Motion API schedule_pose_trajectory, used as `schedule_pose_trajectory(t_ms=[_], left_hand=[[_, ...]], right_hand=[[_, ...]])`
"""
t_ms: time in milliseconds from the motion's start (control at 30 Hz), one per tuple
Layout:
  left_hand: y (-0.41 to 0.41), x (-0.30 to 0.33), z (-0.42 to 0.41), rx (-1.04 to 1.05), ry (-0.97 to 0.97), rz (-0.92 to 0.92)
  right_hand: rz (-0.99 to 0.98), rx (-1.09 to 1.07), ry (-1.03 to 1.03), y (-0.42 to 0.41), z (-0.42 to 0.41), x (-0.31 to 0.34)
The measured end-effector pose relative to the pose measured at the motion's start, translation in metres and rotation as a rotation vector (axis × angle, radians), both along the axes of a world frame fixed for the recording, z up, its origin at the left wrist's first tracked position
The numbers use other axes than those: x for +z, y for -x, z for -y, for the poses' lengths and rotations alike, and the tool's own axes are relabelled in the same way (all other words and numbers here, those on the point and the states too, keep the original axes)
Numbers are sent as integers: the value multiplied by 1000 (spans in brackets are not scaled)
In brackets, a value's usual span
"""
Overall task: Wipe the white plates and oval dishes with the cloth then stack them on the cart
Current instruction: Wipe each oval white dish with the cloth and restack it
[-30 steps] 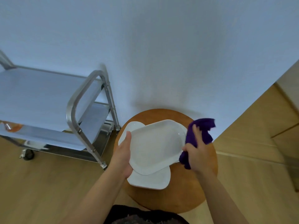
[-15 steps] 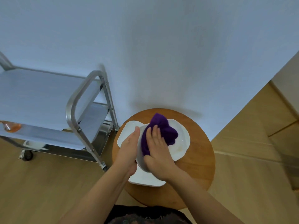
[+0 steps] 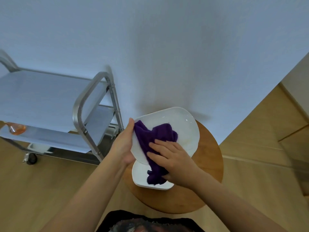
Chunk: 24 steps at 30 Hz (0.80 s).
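The left hand [image 3: 124,144] is gripping the white oval dish [image 3: 182,129] by its left edge, thumb lying along the rim near the top, fingers hidden behind it, so that grip is clamped on the dish. The dish is being held up and tilted toward the camera, above the round wooden table [image 3: 210,166] rather than resting on it. The right hand [image 3: 173,163] is pressing the purple cloth [image 3: 155,139] flat against the inside of the dish, fingers spread and lying together on the fabric, palm down. The cloth is bunching up across the middle of the dish, one corner reaching the left rim right beside the left thumb, and its lower end is hanging off the dish's bottom edge under the right palm.

Down below, a second white plate [image 3: 142,180] is sitting on the table, partly covered by the held dish and by the dangling tail of the cloth; whether the cloth is touching it is hard to tell. To the left, the metal cart [image 3: 93,91] is standing on the wooden floor [image 3: 33,190] against the pale wall [image 3: 167,47], well apart from the dish, its tubular handle rising at the near end and a caster showing at the bottom. Something orange and translucent [image 3: 15,128] is lying at the left edge on the cart's lower shelf; what it is cannot be made out. Both forearms are bare, reaching in from the bottom of the view.
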<state>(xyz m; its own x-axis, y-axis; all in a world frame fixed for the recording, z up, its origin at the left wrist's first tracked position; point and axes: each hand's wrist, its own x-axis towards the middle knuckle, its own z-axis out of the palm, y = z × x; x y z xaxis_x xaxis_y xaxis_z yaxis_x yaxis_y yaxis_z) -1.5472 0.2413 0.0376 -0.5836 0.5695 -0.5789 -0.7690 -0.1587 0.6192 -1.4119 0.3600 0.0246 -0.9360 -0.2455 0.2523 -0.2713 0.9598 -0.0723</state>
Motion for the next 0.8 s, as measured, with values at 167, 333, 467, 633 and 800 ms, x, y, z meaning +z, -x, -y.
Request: schedule_pose_trajectory(t_ms=[167, 333, 467, 633, 800], left_hand=[[18, 1, 14, -111, -9, -84], [17, 11, 13, -71, 43, -8], [-34, 0, -17, 199, 112, -166], [-51, -7, -28, 245, 218, -147], [-21, -8, -6, 116, 260, -300]], right_hand=[[-257, -24, -92, -14, -33, -13], [-349, -171, -63, -14, -34, -14], [-380, -391, 25, 3, -6, -12], [-411, -337, 27, 9, 16, -18], [-364, -123, -37, -13, -10, -29]])
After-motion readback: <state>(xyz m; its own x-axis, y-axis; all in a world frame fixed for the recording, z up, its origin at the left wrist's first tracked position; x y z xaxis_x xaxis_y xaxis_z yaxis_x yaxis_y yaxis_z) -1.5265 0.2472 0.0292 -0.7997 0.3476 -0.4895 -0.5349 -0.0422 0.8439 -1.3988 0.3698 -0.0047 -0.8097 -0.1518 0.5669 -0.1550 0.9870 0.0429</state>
